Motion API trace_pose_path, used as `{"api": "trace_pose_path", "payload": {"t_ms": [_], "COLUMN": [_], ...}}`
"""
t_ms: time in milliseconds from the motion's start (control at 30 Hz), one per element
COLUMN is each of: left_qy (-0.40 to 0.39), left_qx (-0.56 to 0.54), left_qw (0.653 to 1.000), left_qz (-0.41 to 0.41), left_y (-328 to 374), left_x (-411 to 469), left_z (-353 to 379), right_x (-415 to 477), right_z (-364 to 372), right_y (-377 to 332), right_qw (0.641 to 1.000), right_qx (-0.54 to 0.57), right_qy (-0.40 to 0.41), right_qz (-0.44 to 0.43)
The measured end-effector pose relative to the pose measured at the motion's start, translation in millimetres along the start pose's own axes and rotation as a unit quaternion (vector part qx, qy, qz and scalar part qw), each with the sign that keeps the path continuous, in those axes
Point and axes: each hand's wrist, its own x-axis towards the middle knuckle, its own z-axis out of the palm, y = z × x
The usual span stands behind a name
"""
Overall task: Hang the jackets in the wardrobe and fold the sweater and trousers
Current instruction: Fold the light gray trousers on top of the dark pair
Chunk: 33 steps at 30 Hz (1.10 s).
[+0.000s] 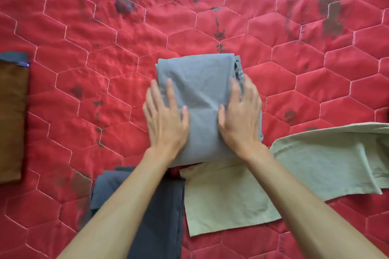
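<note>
**1 grey fold point(200, 78) being pressed flat**

Nearest the person, a navy cloth point(160, 206) and a green cloth point(315, 170) are lying side by side. Just beyond, the left hand point(166, 120) and right hand point(240, 120) are resting palm-down on the grey fold, fingers straight, clutching nothing. The fold is sitting mid-quilt point(84, 27), its near edge touching the green cloth. Pressing outward from the middle is likely the best way to flatten it, since sliding risks dragging layers askew. A brown piece point(12, 122) is lying far left.
</note>
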Motion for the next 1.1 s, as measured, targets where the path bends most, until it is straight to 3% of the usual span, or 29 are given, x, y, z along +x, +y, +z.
{"api": "trace_pose_path", "payload": {"t_ms": [100, 200, 300, 367, 500, 567, 667, 767, 833, 867, 1000, 1100], "left_qy": [0.002, -0.023, -0.029, -0.04, -0.048, -0.078, -0.186, -0.34, -0.409, -0.419, -0.364, -0.347], "left_qx": [0.065, 0.099, 0.089, 0.065, -0.096, -0.183, -0.3, -0.435, -0.473, -0.477, -0.477, -0.476], "left_qw": [0.981, 0.973, 0.991, 0.997, 0.969, 0.93, 0.838, 0.716, 0.669, 0.668, 0.734, 0.759], "left_qz": [0.185, 0.207, 0.094, -0.025, -0.224, -0.31, -0.417, -0.427, -0.402, -0.388, -0.319, -0.277], "left_y": [-3, -19, -20, -17, 0, 1, -19, -42, -53, -58, -83, -113], "left_x": [6, 11, 3, -6, -32, -41, -41, -42, -49, -54, -88, -128], "left_z": [27, 42, 43, 41, 24, 15, 2, -20, -33, -39, -71, -105], "right_x": [-3, 2, 0, -6, -15, -18, -25, -41, -57, -67, -115, -162], "right_z": [28, 41, 36, 28, 4, -6, -18, -35, -44, -46, -48, -49], "right_y": [3, 20, 38, 47, 42, 36, 39, 40, 35, 30, 4, -24], "right_qw": [0.981, 0.973, 0.988, 0.994, 0.98, 0.955, 0.897, 0.798, 0.751, 0.74, 0.722, 0.711], "right_qx": [-0.055, -0.077, -0.068, -0.03, 0.051, 0.096, 0.173, 0.304, 0.372, 0.397, 0.453, 0.476], "right_qy": [-0.045, -0.101, -0.095, -0.108, -0.115, -0.161, -0.242, -0.365, -0.415, -0.416, -0.387, -0.386], "right_qz": [-0.181, -0.191, -0.099, 0.01, 0.157, 0.229, 0.326, 0.37, 0.355, 0.349, 0.35, 0.344]}}
